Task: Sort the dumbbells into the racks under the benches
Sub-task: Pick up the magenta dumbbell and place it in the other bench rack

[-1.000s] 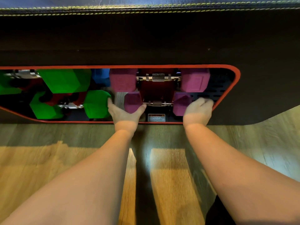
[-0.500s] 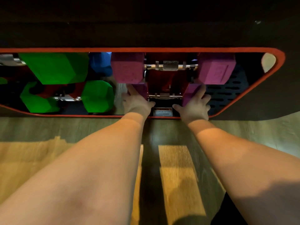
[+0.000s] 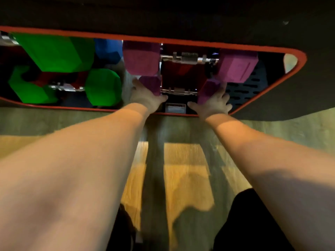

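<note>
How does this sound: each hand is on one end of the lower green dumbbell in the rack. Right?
Not green. The head view shows the left hand and right hand each on one end of the lower purple dumbbell in the rack; the lower green dumbbell sits untouched.

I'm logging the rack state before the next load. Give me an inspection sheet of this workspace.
Surface: wooden floor, with patches of light and shadow.
Job's things: lower purple dumbbell inside the rack, below the upper purple dumbbell. To their left are the upper green dumbbell, lower green dumbbell and blue dumbbell.
Clutter: nothing seen.
Grippers (hands): left hand against the lower purple dumbbell's left head, grip unclear. Right hand has spread fingers on its right head.
Cables: nothing seen.
Surroundings: black bench above; white label at the rack's front edge.
</note>
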A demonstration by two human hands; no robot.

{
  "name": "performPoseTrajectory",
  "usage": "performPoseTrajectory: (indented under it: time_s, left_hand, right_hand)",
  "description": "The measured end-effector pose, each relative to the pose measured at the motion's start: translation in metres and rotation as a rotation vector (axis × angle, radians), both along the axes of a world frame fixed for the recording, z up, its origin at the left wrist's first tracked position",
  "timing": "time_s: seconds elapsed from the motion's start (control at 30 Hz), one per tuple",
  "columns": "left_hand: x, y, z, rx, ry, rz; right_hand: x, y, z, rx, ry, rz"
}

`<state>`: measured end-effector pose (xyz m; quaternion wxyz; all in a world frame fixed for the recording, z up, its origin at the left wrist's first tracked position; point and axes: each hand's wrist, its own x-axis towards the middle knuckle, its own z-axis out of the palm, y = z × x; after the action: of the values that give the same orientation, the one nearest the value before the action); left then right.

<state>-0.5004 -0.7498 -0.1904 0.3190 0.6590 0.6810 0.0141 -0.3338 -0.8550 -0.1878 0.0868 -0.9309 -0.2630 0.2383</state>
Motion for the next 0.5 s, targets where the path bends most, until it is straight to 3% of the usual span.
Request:
performPoseTrajectory:
  time_s: [0.13,0.3,0.37,0.5]
  left_hand:
    - [-0.008,-0.028,0.074,-0.127,0.159,-0.254]
    - [-0.015,-0.08,0.228,-0.301,0.126,-0.53]
    - [-0.007,-0.102,0.304,-0.29,0.11,-0.56]
    - [0.003,-0.148,0.466,-0.206,0.044,-0.448]
  right_hand:
    - [-0.01,-0.017,0.067,-0.129,0.144,0.078]
    - [-0.029,-0.065,0.212,0.08,0.453,-0.02]
    - [-0.031,-0.088,0.285,0.117,0.566,-0.069]
    - [-0.021,-0.143,0.436,0.184,0.578,0.011]
